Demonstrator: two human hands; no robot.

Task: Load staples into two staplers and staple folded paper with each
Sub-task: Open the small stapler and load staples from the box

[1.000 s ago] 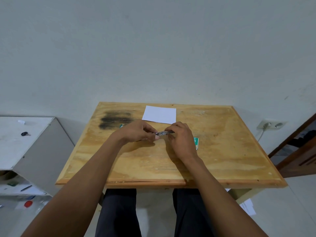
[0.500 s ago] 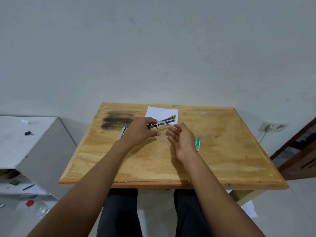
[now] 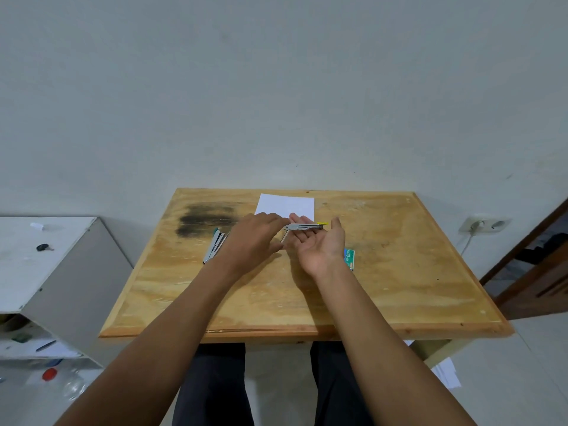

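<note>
One stapler [image 3: 304,226]: open, likely for loading.
Left hand [image 3: 252,238]: pinched its end.
Right hand [image 3: 319,245]: spread beneath, steadying.

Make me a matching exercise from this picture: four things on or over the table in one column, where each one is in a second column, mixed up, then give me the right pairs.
Things:
1. yellow-tipped stapler
2. green-ended stapler
3. white paper
4. staple box

Places:
A. lying on the table, left of the left hand
B. flat at the table's far edge
C. on the table, beside the right wrist
D. held by the left hand above the open palm of the right hand

Pairs: 1-D, 2-A, 3-B, 4-C
</note>
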